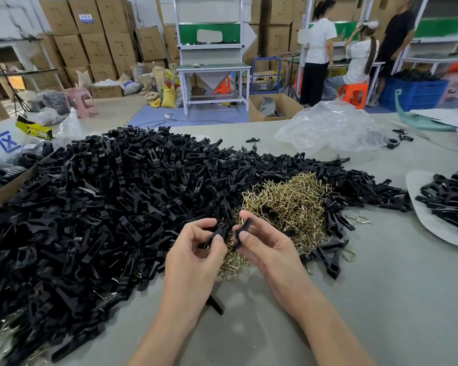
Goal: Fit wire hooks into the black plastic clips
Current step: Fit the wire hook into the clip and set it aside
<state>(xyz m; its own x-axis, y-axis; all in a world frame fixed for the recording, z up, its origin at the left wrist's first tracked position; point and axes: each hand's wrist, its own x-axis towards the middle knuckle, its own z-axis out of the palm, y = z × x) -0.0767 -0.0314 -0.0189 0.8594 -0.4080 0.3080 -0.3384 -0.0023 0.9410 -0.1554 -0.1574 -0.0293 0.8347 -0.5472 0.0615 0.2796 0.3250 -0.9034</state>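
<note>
A black clip in each hand
L hand pinches left clip, R hand pinches right clip, above wire hooks, beside clip heap

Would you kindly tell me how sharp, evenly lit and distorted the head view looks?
Head view: the left hand, right hand and wire hooks are sharp under soft, even light; faint shadows lie on the table; the black clips merge into a dark, low-detail mass; the people behind look slightly soft; wide-angle distortion bends the edges.
</note>
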